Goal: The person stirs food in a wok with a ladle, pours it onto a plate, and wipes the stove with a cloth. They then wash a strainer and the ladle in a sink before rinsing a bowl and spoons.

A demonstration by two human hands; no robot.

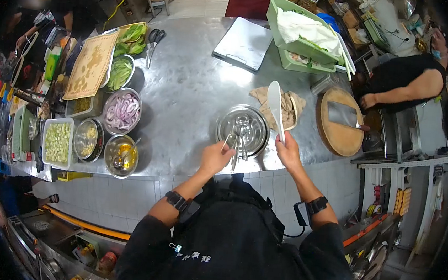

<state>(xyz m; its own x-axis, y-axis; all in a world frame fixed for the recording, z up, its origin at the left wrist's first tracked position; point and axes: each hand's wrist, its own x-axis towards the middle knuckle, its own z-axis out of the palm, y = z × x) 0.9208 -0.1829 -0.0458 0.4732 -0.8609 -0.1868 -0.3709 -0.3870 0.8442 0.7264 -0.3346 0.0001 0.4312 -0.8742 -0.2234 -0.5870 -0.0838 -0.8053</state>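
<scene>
My right hand (289,151) is closed around the handle of a white rice paddle (274,103), its broad blade pointing away from me. At the near left rim of a steel bowl (263,123), my left hand (216,158) has its fingers closed on a thin utensil handle whose kind I cannot make out. Several metal utensils (241,147) lean in that bowl, their handles over the near rim. Just behind the paddle lies a crumpled brown cloth (291,104).
Left on the steel table (180,94) stand bowls of sliced onion (122,112), greens (119,74) and yellow oil (121,155). Scissors (154,44) and a clipboard (243,43) lie farther back. At right, a cleaver (342,114) rests on a round chopping board (327,135), near another person's arm (406,91).
</scene>
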